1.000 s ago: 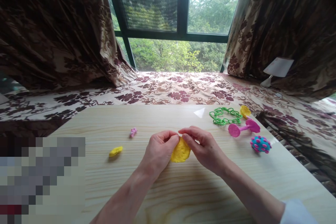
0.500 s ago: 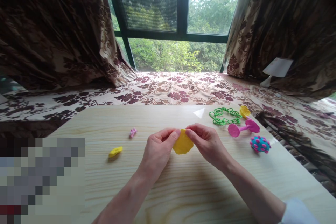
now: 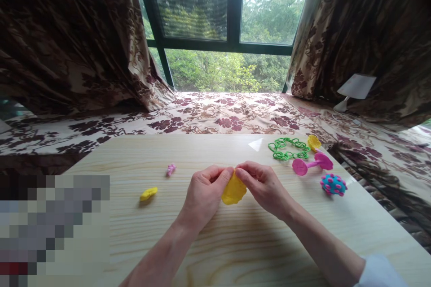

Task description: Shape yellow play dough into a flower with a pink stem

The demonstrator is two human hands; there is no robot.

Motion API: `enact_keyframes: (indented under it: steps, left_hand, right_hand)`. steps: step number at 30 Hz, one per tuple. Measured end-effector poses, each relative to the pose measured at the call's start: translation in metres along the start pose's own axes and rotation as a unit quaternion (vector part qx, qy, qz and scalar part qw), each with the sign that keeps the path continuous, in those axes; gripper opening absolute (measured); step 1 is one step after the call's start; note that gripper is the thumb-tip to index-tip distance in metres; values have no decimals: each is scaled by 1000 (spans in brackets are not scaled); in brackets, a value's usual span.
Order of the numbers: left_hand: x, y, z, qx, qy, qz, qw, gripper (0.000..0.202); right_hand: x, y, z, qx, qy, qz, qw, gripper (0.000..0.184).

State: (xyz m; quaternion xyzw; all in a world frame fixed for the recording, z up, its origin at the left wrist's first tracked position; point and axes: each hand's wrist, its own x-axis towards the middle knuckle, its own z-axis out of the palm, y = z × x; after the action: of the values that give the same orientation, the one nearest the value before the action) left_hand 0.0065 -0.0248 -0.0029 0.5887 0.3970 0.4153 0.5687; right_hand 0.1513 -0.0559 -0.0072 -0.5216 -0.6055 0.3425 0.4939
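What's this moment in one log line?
left hand: pinching yellow disc | right hand: pinching yellow disc | table left: pink lump, yellow lump | table right: pink-dotted blue ball

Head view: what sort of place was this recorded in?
Probably a room in a home: a large window looks out on trees, floral curtains hang either side, and a small white-shaded lamp stands at the right.

Yellow disc point(image 3: 235, 190) partly behind fingers point(image 3: 224, 178); curtains point(image 3: 67, 31) cropped
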Motion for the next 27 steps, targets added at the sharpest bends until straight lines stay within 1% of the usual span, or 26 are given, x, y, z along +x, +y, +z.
enact_keyframes:
  steps: [3,6,7,9,11,13,15,18,23,25,27]
  left_hand:
    - [2,-2,-3,7,43,6,999,31]
    - [5,-5,-5,-8,75,-1,997,30]
    - [5,-6,-6,-18,72,-8,997,30]
    - [5,-7,-5,-38,46,-18,998,30]
    - [4,-6,-4,-46,18,-17,999,31]
    - [3,-4,-3,-44,9,-10,999,32]
    - [2,-2,-1,-39,9,-10,999,33]
    - [1,1,0,-32,5,-14,999,34]
    - [0,-2,0,-7,4,-19,1000,31]
    - [0,-5,1,-8,6,-28,1000,30]
    - [2,-7,1,-30,11,-36,999,29]
  right_hand:
    - [-1,-4,1,1,-14,9,1000,30]
    - [-1,-4,2,5,-17,19,1000,23]
    - [-1,-2,2,14,-19,20,1000,21]
    - [0,0,1,39,-22,21,999,19]
    - [0,3,1,60,-17,19,998,19]
    - [0,4,0,64,-10,17,998,20]
    - [0,3,0,45,-8,6,999,21]
    - [-2,-1,0,-18,5,-36,999,19]
    - [-4,-3,3,-141,29,-105,984,16]
    - [-4,-2,4,-174,32,-116,977,16]
    - [-3,-1,5,-170,36,-103,979,16]
